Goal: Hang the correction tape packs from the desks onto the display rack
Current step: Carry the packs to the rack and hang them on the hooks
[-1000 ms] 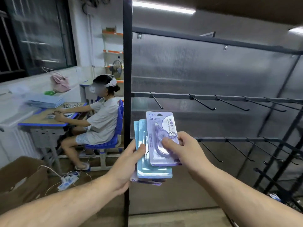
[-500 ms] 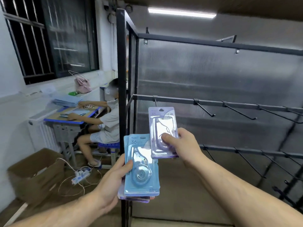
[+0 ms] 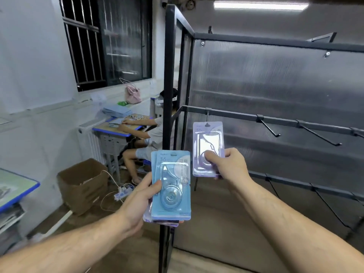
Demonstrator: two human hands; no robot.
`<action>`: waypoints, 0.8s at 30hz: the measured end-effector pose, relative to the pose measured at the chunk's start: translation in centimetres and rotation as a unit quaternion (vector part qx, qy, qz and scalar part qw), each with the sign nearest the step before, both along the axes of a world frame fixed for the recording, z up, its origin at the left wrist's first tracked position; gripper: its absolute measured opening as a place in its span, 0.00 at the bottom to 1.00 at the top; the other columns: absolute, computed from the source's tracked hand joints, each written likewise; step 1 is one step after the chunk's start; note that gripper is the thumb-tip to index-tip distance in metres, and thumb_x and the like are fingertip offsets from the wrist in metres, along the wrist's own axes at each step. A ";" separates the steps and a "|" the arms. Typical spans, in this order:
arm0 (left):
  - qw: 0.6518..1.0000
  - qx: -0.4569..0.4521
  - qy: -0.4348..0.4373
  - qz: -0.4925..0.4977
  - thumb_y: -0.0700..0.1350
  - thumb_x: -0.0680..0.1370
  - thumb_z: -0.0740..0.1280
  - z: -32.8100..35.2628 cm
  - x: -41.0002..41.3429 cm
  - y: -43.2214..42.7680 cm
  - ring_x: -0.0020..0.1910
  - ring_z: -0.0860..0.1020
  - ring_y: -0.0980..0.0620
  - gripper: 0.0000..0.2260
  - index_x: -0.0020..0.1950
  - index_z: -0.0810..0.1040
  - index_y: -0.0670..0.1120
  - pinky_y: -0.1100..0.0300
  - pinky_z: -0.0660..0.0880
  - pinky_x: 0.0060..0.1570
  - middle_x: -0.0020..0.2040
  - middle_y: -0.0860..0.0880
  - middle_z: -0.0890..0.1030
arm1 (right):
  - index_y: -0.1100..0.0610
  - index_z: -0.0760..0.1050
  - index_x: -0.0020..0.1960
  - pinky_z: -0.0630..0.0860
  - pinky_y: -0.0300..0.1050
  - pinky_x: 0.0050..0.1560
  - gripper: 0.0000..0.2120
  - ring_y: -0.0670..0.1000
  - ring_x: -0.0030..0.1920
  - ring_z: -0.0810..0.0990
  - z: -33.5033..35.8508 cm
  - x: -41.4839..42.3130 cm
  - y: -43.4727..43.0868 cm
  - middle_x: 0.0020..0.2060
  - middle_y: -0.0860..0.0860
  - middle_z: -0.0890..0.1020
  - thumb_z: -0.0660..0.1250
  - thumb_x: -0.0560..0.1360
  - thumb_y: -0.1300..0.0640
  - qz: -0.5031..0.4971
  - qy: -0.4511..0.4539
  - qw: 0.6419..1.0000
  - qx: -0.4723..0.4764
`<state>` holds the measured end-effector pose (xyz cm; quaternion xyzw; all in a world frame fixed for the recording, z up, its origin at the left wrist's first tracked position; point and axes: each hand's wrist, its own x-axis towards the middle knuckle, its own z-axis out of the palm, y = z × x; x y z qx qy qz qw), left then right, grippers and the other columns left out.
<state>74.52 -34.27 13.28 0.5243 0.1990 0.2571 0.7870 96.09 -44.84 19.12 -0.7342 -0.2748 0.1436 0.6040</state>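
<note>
left hand [image 3: 141, 198]: I'm gripping a stack [image 3: 171, 186] of packs, blue one on top, down low by the rack [image 3: 236, 115].
right hand [image 3: 226, 164]: I'm pinching one purple pack [image 3: 208, 138], holding its top right up at the leftmost hook [image 3: 207, 116].

Purple pack [image 3: 208, 148]; blue pack [image 3: 171, 186]; black rack [image 3: 275, 121]; pink bag [image 3: 133, 93].

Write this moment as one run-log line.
left hand: holds stack of packs | right hand: pinches purple pack, top at leftmost hook of rack | hung: cannot tell
</note>
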 end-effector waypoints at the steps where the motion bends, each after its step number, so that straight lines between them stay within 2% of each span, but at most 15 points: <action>1: 1.000 0.006 0.002 0.009 0.49 0.76 0.64 0.0 -0.1 -0.2 0.62 0.82 0.40 0.22 0.71 0.74 0.51 0.38 0.77 0.63 0.64 0.45 0.83 | 0.57 0.73 0.34 0.72 0.47 0.31 0.16 0.52 0.23 0.74 0.1 0.2 0.2 0.26 0.51 0.77 0.77 0.69 0.49 -0.015 -0.021 1.000 -0.016; 2: 1.000 0.009 0.003 0.014 0.49 0.76 0.64 0.0 -0.3 -0.5 0.62 0.82 0.41 0.22 0.71 0.73 0.51 0.40 0.76 0.64 0.64 0.45 0.83 | 0.58 0.74 0.36 0.73 0.46 0.32 0.18 0.52 0.24 0.75 0.2 0.5 0.5 0.26 0.51 0.78 0.77 0.68 0.47 -0.032 -0.039 0.998 -0.032; 4: 1.000 0.009 0.002 0.025 0.49 0.78 0.64 -0.1 -0.5 -1.1 0.62 0.82 0.41 0.20 0.70 0.74 0.51 0.41 0.77 0.64 0.63 0.46 0.84 | 0.57 0.72 0.43 0.71 0.47 0.35 0.21 0.52 0.33 0.78 0.0 1.1 1.0 0.35 0.50 0.79 0.78 0.68 0.43 -0.075 -0.064 0.993 -0.062; 6: 0.999 0.008 0.004 0.039 0.47 0.80 0.62 -0.2 -0.6 -1.6 0.62 0.82 0.42 0.18 0.70 0.74 0.51 0.42 0.78 0.62 0.63 0.46 0.84 | 0.55 0.70 0.50 0.70 0.48 0.39 0.21 0.54 0.44 0.79 -0.3 1.2 1.2 0.43 0.49 0.77 0.77 0.71 0.45 -0.098 -0.086 0.987 -0.091; 8: 0.999 0.002 0.001 0.046 0.48 0.80 0.63 -0.5 -0.6 -1.8 0.62 0.82 0.41 0.18 0.70 0.75 0.52 0.41 0.78 0.63 0.63 0.46 0.84 | 0.56 0.71 0.63 0.72 0.48 0.51 0.23 0.55 0.59 0.78 -0.9 0.5 1.0 0.59 0.51 0.77 0.75 0.74 0.48 -0.104 -0.130 0.979 -0.119; 9: 0.999 -0.001 0.001 0.047 0.47 0.80 0.62 -0.6 -0.6 -1.9 0.62 0.82 0.41 0.18 0.70 0.75 0.52 0.40 0.77 0.63 0.64 0.46 0.84 | 0.56 0.70 0.68 0.72 0.48 0.55 0.25 0.55 0.64 0.76 -1.2 -0.1 0.7 0.65 0.51 0.75 0.73 0.75 0.50 -0.099 -0.144 0.978 -0.113; 10: 0.999 -0.003 0.002 0.046 0.46 0.82 0.62 -0.6 -0.6 -1.9 0.62 0.82 0.41 0.16 0.70 0.75 0.52 0.40 0.77 0.63 0.63 0.46 0.84 | 0.55 0.71 0.69 0.73 0.46 0.56 0.24 0.53 0.65 0.76 -1.3 -1.0 0.3 0.66 0.50 0.75 0.72 0.76 0.50 -0.087 -0.147 0.981 -0.095; 12: 0.999 0.000 0.006 0.040 0.45 0.84 0.60 -0.4 -0.4 -1.8 0.62 0.83 0.42 0.14 0.69 0.75 0.52 0.43 0.79 0.60 0.63 0.46 0.84 | 0.54 0.80 0.55 0.76 0.43 0.49 0.12 0.51 0.55 0.81 -1.5 -2.8 -0.4 0.52 0.47 0.84 0.72 0.76 0.49 -0.018 -0.109 0.993 -0.051; 13: 0.999 0.005 0.008 0.036 0.44 0.84 0.61 -0.2 -0.2 -1.7 0.61 0.83 0.42 0.15 0.69 0.75 0.52 0.44 0.79 0.60 0.63 0.46 0.84 | 0.55 0.81 0.46 0.78 0.46 0.47 0.09 0.52 0.46 0.83 -1.5 -3.7 -0.6 0.42 0.48 0.85 0.73 0.75 0.49 0.028 -0.077 0.996 -0.046; 15: 1.000 0.010 0.005 0.026 0.46 0.81 0.63 0.4 0.3 -1.6 0.62 0.83 0.42 0.16 0.70 0.75 0.52 0.43 0.78 0.62 0.63 0.46 0.84 | 0.57 0.78 0.40 0.78 0.48 0.41 0.12 0.50 0.34 0.78 -1.5 -5.2 -0.9 0.31 0.48 0.82 0.75 0.73 0.51 0.091 -0.028 0.994 -0.052; 17: 1.000 0.021 0.006 0.012 0.45 0.82 0.63 0.8 0.8 -1.2 0.62 0.83 0.42 0.15 0.70 0.74 0.52 0.42 0.77 0.64 0.63 0.46 0.84 | 0.58 0.74 0.39 0.72 0.42 0.35 0.12 0.49 0.31 0.73 -1.3 -5.7 -0.8 0.29 0.49 0.77 0.76 0.73 0.56 0.090 -0.013 0.995 -0.049; 20: 1.000 0.026 0.004 -0.008 0.46 0.84 0.62 1.0 1.5 -0.8 0.60 0.83 0.43 0.14 0.69 0.74 0.53 0.43 0.78 0.61 0.62 0.47 0.85 | 0.57 0.71 0.38 0.67 0.36 0.29 0.13 0.47 0.29 0.71 -0.7 -5.7 -0.8 0.29 0.49 0.76 0.75 0.74 0.59 0.048 -0.026 0.997 -0.049; 24: 0.999 0.032 -0.009 -0.024 0.51 0.78 0.64 1.2 2.1 -0.2 0.58 0.84 0.44 0.18 0.68 0.73 0.52 0.44 0.81 0.57 0.60 0.47 0.85 | 0.56 0.69 0.40 0.69 0.43 0.34 0.13 0.49 0.34 0.75 0.0 -5.4 -1.1 0.36 0.52 0.80 0.71 0.77 0.58 0.004 -0.028 0.998 -0.049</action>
